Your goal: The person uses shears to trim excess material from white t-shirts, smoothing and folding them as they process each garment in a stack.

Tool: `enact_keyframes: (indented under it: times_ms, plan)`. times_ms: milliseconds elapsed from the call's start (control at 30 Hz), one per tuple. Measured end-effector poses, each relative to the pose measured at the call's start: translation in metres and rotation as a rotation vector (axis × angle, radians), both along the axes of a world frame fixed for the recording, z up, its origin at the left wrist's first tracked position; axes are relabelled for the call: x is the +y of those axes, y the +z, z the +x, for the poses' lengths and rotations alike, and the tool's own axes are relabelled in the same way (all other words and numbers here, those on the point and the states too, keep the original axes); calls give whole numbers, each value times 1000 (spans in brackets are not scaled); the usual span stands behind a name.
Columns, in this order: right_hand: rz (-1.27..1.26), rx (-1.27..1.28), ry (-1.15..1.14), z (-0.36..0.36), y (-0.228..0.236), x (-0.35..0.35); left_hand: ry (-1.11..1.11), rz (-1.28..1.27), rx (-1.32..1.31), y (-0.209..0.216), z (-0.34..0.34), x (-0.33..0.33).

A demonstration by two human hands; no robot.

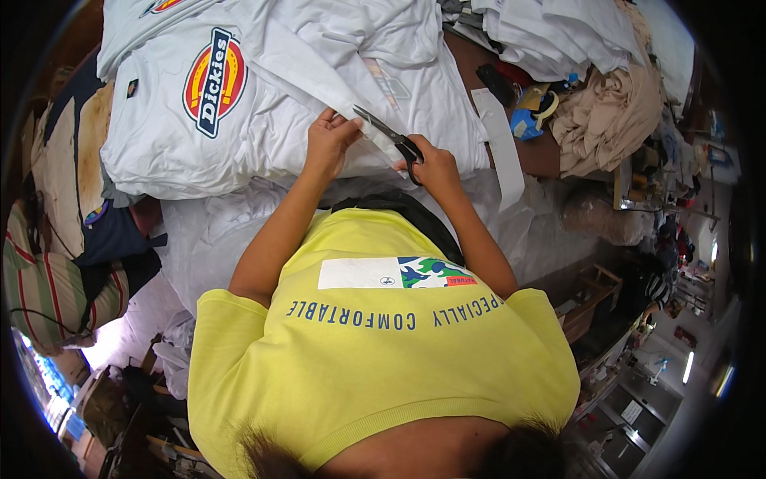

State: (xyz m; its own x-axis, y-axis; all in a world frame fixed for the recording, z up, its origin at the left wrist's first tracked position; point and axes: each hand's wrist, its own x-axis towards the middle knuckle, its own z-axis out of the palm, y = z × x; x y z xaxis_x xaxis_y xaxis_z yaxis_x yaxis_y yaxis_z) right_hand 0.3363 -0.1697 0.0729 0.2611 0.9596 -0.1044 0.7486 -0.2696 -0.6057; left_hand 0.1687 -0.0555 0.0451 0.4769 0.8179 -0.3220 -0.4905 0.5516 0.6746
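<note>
A yellow shirt (399,359) filled the near side; farther off, I saw the right hand (436,166) clasping black scissors (392,136), the left hand (328,145) pinching white cloth (317,83).

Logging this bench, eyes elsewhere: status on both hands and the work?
Right hand holds black scissors. Left hand pinches white fabric beside them. White paper strip off right, apart from scissors.

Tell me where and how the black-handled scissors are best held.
Probably by the black-handled scissors' finger loops, coming from the picture's lower right, where the right grip holds them: the blades point up-left, so that side stays clear of their tips.
</note>
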Motion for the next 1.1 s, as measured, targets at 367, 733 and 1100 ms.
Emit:
enact_keyframes:
  times_ms: [367,733,1100]
  plan:
    - [73,-68,36,-16,31,23,-3,46,10,-4,-3,8]
    - [-24,-39,11,-8,12,19,26,29,16,-11,-9,25]
    - [25,6,26,-7,6,32,32,32,1,4,-8,25]
